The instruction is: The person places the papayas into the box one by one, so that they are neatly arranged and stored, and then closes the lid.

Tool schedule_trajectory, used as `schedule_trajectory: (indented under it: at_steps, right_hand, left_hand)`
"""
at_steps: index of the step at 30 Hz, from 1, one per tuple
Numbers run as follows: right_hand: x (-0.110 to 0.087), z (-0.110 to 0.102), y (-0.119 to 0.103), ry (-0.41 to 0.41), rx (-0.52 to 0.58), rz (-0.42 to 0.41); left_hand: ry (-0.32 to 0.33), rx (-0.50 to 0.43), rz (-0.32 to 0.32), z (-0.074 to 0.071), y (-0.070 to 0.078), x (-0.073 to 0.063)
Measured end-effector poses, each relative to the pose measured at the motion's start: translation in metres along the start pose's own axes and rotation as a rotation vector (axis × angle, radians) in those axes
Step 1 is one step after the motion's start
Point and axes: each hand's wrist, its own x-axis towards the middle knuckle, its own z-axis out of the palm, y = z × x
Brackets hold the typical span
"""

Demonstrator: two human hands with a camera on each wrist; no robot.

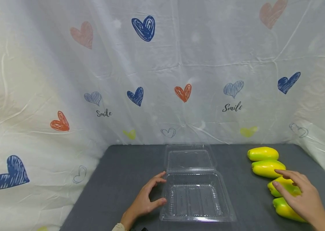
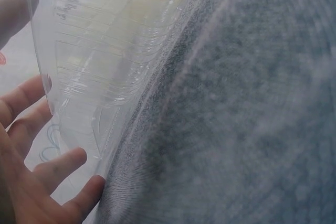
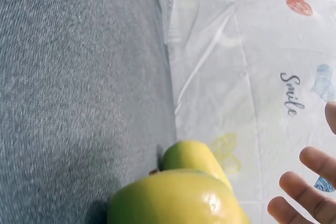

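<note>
A clear plastic clamshell container [image 1: 194, 200] lies opened out on the dark cloth, its lid [image 1: 189, 159] folded back away from me. My left hand [image 1: 143, 200] is at the container's left edge, fingers spread and loosely bent; in the left wrist view the thumb and fingertips are by the rim [image 2: 44, 56]. To the right, several oblong yellow-green fruits, like mangoes or small papayas, lie in a column. Over the nearer fruits [image 1: 286, 210] hovers my right hand [image 1: 306, 200], thumb and fingers apart. In the right wrist view its fingers [image 3: 302, 190] stand clear of the fruit [image 3: 178, 198].
Dark grey cloth [image 1: 122, 173] covers the table. The farther fruits [image 1: 267, 168] lie toward the back right. A pale curtain [image 1: 156, 70] printed with hearts and "Smile" hangs behind the table and along both sides.
</note>
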Motion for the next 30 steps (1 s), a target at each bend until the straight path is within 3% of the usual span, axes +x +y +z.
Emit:
schedule_trajectory:
  at_steps: [14,30]
  right_hand:
    - [-0.006,-0.012,0.006,-0.071,-0.063,0.093]
    - [-0.014,-0.028,0.024,-0.197,-0.139,0.121]
  left_hand:
    - [-0.009,-0.005,-0.005,0.000,0.002,0.001]
    - [-0.008,-0.027,-0.033,0.000,0.004,-0.001]
